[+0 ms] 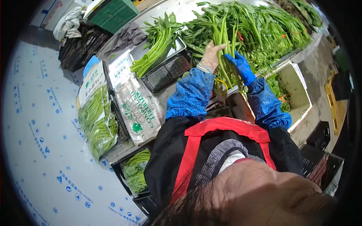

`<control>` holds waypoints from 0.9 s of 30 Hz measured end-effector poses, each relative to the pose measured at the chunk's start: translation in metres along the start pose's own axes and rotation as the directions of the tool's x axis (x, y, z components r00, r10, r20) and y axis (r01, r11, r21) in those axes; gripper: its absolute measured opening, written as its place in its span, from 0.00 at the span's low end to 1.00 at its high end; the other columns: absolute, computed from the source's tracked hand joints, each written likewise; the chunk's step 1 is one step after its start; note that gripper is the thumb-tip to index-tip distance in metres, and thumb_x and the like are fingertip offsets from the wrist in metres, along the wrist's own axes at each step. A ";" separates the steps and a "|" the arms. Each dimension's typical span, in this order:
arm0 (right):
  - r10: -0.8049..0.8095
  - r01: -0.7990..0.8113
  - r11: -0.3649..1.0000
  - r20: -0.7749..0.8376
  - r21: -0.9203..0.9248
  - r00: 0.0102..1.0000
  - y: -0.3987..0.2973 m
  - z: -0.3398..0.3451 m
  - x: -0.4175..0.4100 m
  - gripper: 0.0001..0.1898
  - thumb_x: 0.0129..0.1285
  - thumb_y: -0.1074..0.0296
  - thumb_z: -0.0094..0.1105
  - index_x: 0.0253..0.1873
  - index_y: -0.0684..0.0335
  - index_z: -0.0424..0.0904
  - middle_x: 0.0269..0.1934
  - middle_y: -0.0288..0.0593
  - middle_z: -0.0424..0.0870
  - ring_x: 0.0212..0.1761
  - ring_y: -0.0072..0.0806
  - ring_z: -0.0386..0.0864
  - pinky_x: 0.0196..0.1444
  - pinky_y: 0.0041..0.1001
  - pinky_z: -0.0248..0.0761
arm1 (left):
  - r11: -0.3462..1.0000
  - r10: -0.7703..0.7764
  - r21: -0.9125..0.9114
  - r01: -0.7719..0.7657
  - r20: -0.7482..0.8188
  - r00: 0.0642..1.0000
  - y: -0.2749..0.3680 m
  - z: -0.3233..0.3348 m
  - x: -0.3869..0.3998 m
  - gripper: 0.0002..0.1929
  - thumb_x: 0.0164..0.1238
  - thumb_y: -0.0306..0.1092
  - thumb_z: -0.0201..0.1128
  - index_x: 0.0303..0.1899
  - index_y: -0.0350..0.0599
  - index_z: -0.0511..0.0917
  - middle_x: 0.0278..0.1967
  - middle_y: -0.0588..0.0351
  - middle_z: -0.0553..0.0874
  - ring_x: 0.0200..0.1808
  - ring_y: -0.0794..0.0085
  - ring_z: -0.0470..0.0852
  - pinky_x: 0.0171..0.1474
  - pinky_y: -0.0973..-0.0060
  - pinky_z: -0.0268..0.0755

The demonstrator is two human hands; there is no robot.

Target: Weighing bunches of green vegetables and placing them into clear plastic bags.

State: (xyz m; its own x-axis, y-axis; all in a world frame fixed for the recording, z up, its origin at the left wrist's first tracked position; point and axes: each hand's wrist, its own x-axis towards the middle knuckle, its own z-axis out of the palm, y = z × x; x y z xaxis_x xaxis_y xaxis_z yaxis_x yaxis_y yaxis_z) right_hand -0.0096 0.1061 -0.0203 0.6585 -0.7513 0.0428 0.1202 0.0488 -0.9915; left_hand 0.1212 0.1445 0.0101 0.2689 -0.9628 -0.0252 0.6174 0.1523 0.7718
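My left hand (210, 56), in a pale thin glove, grips a bunch of leafy green stems (222, 36) over the table. Against the right side of the same stems is my right hand (242, 67) in a blue glove, its thumb and fingers around some of them. Yellow-handled scissors (221, 87) hang just below my hands. To the left, a separate bunch of leafy greens (154, 48) lies across a metal tray on a digital scale (167, 72). A large heap of greens (260, 31), some tied with red bands, lies behind and right of my hands.
Left of me are a printed fertilizer sack (138, 110) and a black crate with bagged green stems (99, 121). Another crate of bagged greens (137, 169) stands lower. At right is a white foam box (302, 96) with greens inside. Green crates (113, 17) stand at the far left.
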 end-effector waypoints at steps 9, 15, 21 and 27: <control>-0.176 0.089 0.912 -0.186 -0.400 0.967 0.022 0.012 0.009 0.17 0.60 0.64 0.54 0.52 0.64 0.69 0.34 0.39 0.79 0.32 0.20 0.73 0.34 0.21 0.68 | 0.997 0.023 0.078 -0.021 -0.028 0.999 0.002 -0.036 0.000 0.15 0.51 0.18 0.55 0.43 0.38 0.72 0.35 0.54 0.80 0.34 0.69 0.80 0.39 0.71 0.74; -0.044 0.029 0.993 -0.133 -0.114 0.990 0.003 0.015 0.013 0.15 0.61 0.66 0.51 0.51 0.64 0.67 0.28 0.35 0.77 0.21 0.17 0.68 0.22 0.17 0.62 | 0.977 -0.007 0.211 0.016 -0.042 0.999 0.043 -0.041 -0.016 0.15 0.52 0.20 0.56 0.44 0.38 0.71 0.33 0.51 0.81 0.32 0.70 0.80 0.37 0.72 0.74; -0.318 0.289 0.948 -0.392 -0.132 0.863 -0.066 0.021 0.005 0.13 0.62 0.67 0.50 0.50 0.62 0.67 0.29 0.35 0.77 0.20 0.16 0.67 0.21 0.15 0.60 | 0.884 0.195 0.453 -0.118 -0.127 0.973 0.169 -0.095 -0.030 0.18 0.51 0.20 0.57 0.46 0.34 0.69 0.31 0.49 0.82 0.29 0.70 0.79 0.35 0.76 0.73; -0.417 0.334 0.909 -0.555 -0.249 0.720 -0.011 0.031 0.039 0.12 0.62 0.67 0.49 0.50 0.61 0.66 0.29 0.36 0.77 0.20 0.16 0.67 0.21 0.15 0.62 | 0.469 0.135 0.882 -0.045 -0.022 0.991 0.239 -0.203 0.001 0.24 0.48 0.30 0.64 0.50 0.36 0.68 0.39 0.51 0.81 0.34 0.68 0.79 0.41 0.76 0.72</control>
State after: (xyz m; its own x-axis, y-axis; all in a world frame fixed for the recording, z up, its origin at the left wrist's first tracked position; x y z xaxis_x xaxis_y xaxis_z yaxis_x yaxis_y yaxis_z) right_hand 0.0375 0.0966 -0.0040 0.0111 -0.9266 0.3760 0.1442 -0.3706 -0.9175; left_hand 0.4192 0.2252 0.0649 0.3662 -0.9282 0.0656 -0.3749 -0.0826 0.9234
